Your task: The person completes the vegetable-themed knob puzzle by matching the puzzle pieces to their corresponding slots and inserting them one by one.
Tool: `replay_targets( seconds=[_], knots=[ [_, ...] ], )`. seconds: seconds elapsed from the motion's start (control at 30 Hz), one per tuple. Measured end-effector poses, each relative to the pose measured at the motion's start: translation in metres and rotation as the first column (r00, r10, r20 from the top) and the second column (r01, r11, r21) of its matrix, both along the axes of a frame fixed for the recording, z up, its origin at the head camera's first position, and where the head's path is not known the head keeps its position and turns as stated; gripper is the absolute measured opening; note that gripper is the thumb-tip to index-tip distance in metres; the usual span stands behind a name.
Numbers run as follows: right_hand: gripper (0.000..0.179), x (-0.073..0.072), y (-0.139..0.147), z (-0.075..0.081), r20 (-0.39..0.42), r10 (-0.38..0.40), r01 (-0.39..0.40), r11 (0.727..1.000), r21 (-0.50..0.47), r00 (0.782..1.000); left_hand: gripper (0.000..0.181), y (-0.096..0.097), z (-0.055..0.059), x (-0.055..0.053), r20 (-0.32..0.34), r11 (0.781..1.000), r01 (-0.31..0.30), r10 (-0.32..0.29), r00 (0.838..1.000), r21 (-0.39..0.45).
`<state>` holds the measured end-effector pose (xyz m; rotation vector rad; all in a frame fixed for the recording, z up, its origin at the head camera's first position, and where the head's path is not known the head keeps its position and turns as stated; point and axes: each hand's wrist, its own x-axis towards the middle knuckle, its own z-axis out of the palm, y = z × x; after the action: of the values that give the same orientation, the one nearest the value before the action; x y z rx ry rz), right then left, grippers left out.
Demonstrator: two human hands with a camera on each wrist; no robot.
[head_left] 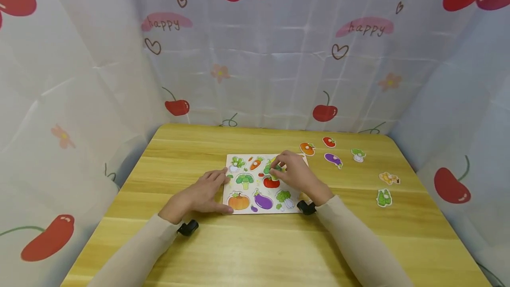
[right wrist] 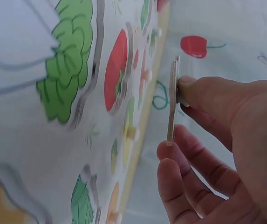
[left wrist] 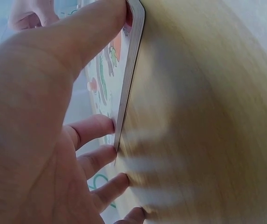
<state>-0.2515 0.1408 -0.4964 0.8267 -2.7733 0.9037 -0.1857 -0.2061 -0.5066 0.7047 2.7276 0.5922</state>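
I find the green vegetable piece (right wrist: 172,112) raised above the picture board (right wrist: 26,135), pinched by its knob between the thumb and index finger of my right hand (head_left: 296,172); the other fingers of that hand bend loosely below the knob, and I cannot tell whether one also touches the piece's lower edge. From overhead, the piece sits just beyond the printed tomato (head_left: 271,182). The relation I judge decisive is this: the printed broccoli (head_left: 245,181), nearest match in colour, lies to the left of the pinching fingers and slightly closer to my body, with its stem toward me. My left hand is the nearer of the two to that picture, but it carries no piece. The right wrist view shows the piece edge-on, its face roughly parallel to the board with a slight tilt; its long axis cannot be confirmed, since my fingers cover much of its outline from overhead. My right forearm comes in from the near right, the hand arched with fingertips directed left. My left hand (head_left: 205,191) is spread at the board's left side: thumb on the near corner, index and middle fingertips at the edge, the remaining fingertips reaching down toward the counter (head_left: 239,251).
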Motion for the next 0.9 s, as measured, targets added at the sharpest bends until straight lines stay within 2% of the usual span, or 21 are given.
replay_targets(
  seconds=[0.23,0.5,0.9],
  knots=[
    [0.007,0.003,-0.02,0.001,0.024,0.025,-0.026,0.999,0.025,0.999,0.1,0.002,0.003,0.002,0.0,1.0,-0.006,0.006,1.0,0.0],
    [0.008,0.006,-0.041,0.001,0.013,0.055,-0.056,0.997,0.058,0.998,0.101,0.002,0.002,0.001,0.001,1.0,-0.006,0.006,1.0,-0.01],
    [0.006,0.004,-0.069,-0.006,0.007,0.112,-0.112,0.989,0.091,0.994,0.101,0.0,0.004,0.001,-0.006,1.0,0.007,-0.007,1.0,-0.002]
  ],
)
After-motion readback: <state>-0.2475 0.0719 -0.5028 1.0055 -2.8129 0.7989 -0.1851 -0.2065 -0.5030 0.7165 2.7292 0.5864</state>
